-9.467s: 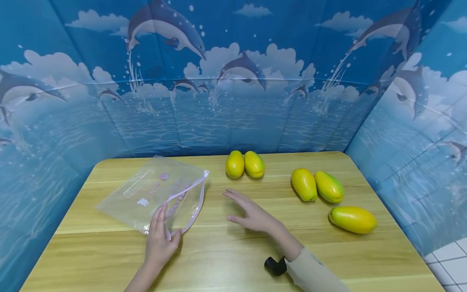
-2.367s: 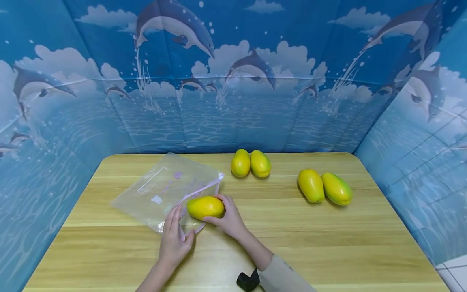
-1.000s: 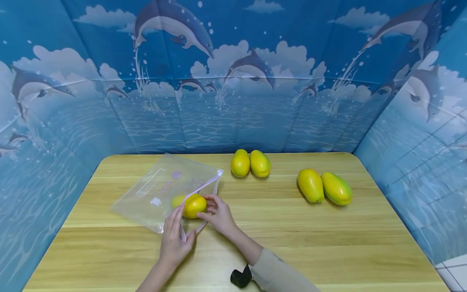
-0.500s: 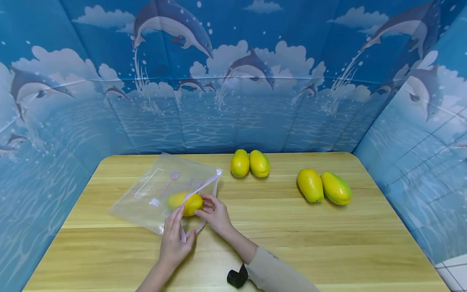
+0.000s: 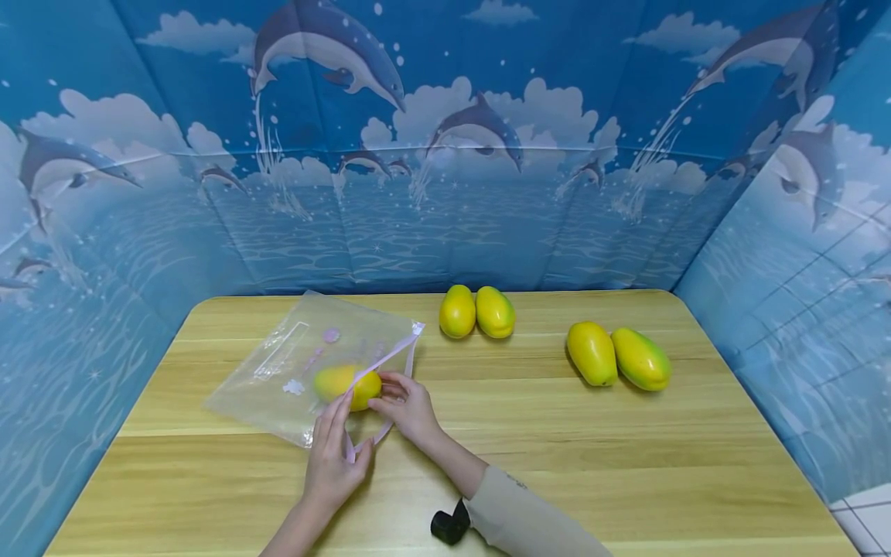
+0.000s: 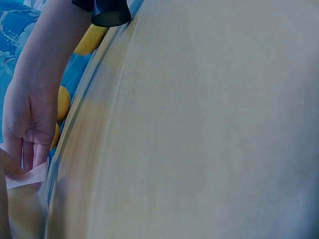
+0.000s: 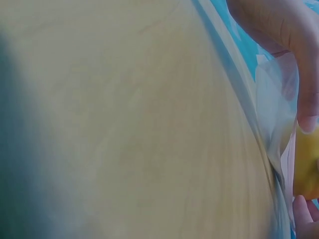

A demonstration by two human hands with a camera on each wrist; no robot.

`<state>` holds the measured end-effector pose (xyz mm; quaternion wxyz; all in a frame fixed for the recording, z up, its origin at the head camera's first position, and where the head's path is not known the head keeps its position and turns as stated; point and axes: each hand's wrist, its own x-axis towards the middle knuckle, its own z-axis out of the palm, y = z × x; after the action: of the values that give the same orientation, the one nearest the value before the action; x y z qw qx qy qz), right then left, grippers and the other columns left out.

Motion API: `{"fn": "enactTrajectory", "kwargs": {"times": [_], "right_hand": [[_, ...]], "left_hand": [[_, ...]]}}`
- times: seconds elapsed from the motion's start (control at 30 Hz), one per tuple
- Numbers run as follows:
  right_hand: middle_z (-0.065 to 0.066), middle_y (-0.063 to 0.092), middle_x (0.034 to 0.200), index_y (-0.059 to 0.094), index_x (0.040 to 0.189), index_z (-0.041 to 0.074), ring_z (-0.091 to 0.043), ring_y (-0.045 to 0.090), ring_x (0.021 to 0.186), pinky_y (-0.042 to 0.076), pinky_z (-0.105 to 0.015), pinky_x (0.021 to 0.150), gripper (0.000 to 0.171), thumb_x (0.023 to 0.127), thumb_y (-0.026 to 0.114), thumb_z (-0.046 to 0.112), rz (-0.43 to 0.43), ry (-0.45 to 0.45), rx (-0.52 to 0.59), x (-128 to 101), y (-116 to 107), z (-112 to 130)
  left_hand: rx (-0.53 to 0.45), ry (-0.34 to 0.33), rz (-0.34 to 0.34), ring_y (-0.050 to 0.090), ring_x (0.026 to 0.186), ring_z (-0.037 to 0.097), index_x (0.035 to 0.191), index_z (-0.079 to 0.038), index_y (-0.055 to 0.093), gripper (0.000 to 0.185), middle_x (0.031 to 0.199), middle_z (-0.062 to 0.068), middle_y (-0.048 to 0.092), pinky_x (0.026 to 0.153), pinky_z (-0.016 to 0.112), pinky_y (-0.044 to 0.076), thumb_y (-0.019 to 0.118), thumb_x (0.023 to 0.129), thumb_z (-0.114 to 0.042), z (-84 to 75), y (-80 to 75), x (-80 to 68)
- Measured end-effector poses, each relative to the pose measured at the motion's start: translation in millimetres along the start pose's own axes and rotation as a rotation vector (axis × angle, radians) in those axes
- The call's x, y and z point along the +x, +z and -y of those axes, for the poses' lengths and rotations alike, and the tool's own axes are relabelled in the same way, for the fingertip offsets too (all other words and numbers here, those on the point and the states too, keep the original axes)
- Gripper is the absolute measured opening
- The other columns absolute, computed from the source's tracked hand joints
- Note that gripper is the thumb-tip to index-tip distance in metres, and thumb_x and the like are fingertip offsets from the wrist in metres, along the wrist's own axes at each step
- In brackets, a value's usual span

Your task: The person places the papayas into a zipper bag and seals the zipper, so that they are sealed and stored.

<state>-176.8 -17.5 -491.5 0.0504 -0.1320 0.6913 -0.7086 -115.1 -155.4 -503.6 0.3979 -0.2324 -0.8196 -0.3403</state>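
Note:
A clear zip bag [image 5: 278,371] with a pink zip edge lies on the left of the wooden table [image 5: 557,464]. One yellow-green papaya [image 5: 344,384] is mostly inside its mouth. My left hand [image 5: 336,437] pinches the bag's upper lip beside the fruit. My right hand [image 5: 402,401] has its fingertips against the fruit's outer end at the mouth. The left wrist view shows the right hand [image 6: 27,129] touching the pink zip strip [image 6: 27,175]. In the right wrist view the papaya [image 7: 306,167] sits behind the bag's film [image 7: 271,84], under a left-hand finger [image 7: 294,45].
Two papayas [image 5: 457,312] [image 5: 496,312] lie side by side at the table's back middle. Another pair [image 5: 592,353] [image 5: 641,358] lies to the right. A black strap [image 5: 445,526] sits on my right wrist. Blue dolphin-print walls close off the back and both sides.
The right hand brought a papaya from the right to the bag's mouth and has pushed it leftward inside. The left hand stayed on the bag's lip.

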Motion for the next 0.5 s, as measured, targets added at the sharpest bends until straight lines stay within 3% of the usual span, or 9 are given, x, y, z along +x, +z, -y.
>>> {"fn": "enactTrajectory", "kwargs": {"times": [0.33, 0.5], "right_hand": [[-0.032, 0.052, 0.118, 0.049, 0.117, -0.017, -0.044, 0.052, 0.107, 0.049, -0.034, 0.09, 0.043, 0.078, 0.064, -0.005, -0.002, 0.039, 0.001, -13, -11, 37], [-0.033, 0.05, 0.12, 0.048, 0.119, -0.015, -0.045, 0.05, 0.109, 0.048, -0.033, 0.091, 0.045, 0.078, 0.065, -0.004, -0.013, 0.021, 0.027, -15, -28, 38]], "left_hand": [[0.019, -0.007, 0.003, 0.042, 0.112, 0.032, 0.128, 0.011, 0.041, 0.08, 0.125, 0.024, 0.047, 0.11, 0.023, 0.023, 0.069, 0.054, -0.003, -0.6, -0.6, -0.6], [0.018, -0.015, 0.006, 0.042, 0.111, 0.033, 0.129, 0.011, 0.041, 0.083, 0.125, 0.024, 0.046, 0.11, 0.022, 0.023, 0.07, 0.052, 0.0, -0.4, -0.7, -0.7]]}}
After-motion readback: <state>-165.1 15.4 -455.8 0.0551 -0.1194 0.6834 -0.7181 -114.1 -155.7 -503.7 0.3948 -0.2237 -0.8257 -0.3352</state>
